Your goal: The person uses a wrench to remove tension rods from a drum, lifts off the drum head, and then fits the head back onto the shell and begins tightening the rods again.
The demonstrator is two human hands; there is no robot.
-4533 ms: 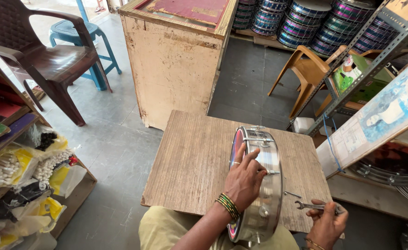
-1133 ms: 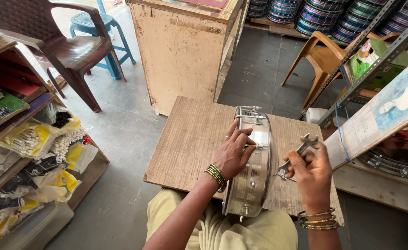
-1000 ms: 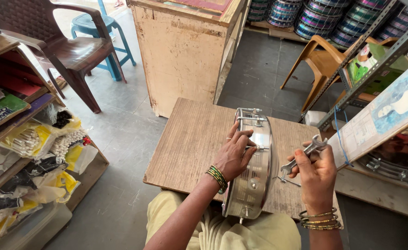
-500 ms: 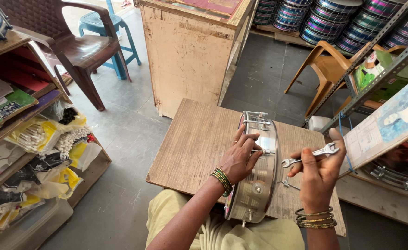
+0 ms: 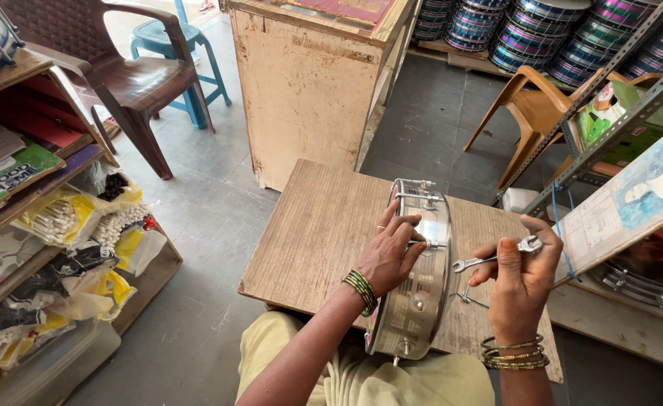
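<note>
Left hand (image 5: 393, 256): rests on the upper side of the drum, fingers spread and curled over the rim, gripping and steadying the shell; green bangles at the wrist.
Right hand (image 5: 518, 286): closed around the far end of the spanner, thumb and fingers pinching it; gold bangles at the wrist.
Drum (image 5: 418, 289): shiny metal frame drum standing on edge on the wooden board, tilted slightly, its lower rim near the person's lap; tuning lugs visible along the shell.
Spanner (image 5: 489, 259): small double-ended metal tool, held roughly level, its free end pointing at the drum's side; whether it touches a lug cannot be told from this angle.
Wooden board (image 5: 324, 225): worn tabletop in front of the person; small metal parts (image 5: 470, 297) lie on it just beside the drum.
Surroundings: wooden cabinet (image 5: 309, 83) beyond the board; brown plastic chair (image 5: 121, 75) at left; stacked drums (image 5: 542, 34) at top.
</note>
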